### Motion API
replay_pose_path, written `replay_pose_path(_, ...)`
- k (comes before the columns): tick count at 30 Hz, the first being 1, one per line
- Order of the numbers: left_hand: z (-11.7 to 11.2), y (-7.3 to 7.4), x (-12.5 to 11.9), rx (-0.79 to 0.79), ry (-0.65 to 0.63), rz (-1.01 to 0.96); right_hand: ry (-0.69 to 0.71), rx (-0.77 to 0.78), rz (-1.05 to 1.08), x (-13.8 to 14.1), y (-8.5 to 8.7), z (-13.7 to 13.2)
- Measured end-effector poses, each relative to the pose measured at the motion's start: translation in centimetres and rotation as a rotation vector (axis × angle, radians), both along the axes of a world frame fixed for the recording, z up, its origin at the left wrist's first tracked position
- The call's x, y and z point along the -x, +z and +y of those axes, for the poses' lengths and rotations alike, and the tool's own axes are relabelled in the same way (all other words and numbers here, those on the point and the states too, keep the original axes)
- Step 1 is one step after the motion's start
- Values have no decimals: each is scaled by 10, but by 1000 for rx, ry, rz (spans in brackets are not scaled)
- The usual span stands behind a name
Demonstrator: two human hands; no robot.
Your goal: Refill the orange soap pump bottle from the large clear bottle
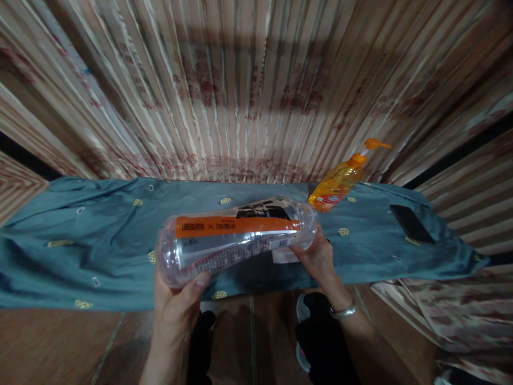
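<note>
I hold a large clear plastic bottle (236,238) sideways in front of me, its label bearing an orange stripe and dark print. My left hand (178,299) cups the bottle's base end, thumb curled up against it. My right hand (318,256) grips the neck end at the right, fingers wrapped under it. The bottle looks empty. It hovers above a table covered with a blue-grey cloth (80,240). A small white slip (284,255) shows just under the bottle near my right hand.
An orange pump bottle of liquid (340,182) stands tilted at the back right of the cloth. A black phone (412,223) lies further right. Striped curtains (248,91) hang behind. My dark shoes (316,326) and a brown floor lie below.
</note>
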State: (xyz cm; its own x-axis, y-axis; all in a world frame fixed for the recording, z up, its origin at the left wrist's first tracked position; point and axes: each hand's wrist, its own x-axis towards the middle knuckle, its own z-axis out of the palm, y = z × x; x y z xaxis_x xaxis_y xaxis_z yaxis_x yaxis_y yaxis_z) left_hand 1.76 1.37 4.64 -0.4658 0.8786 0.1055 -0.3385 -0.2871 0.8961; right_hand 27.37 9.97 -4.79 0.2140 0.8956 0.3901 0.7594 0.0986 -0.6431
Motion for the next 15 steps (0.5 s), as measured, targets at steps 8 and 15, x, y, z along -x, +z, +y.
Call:
replay_pose_path(8, 7, -12, 6, -48, 9, 14, 2, -2, 13, 1, 0, 0)
replay_pose_path(15, 4, -2, 1, -14, -8, -18, -19, 16, -15, 0, -2, 0)
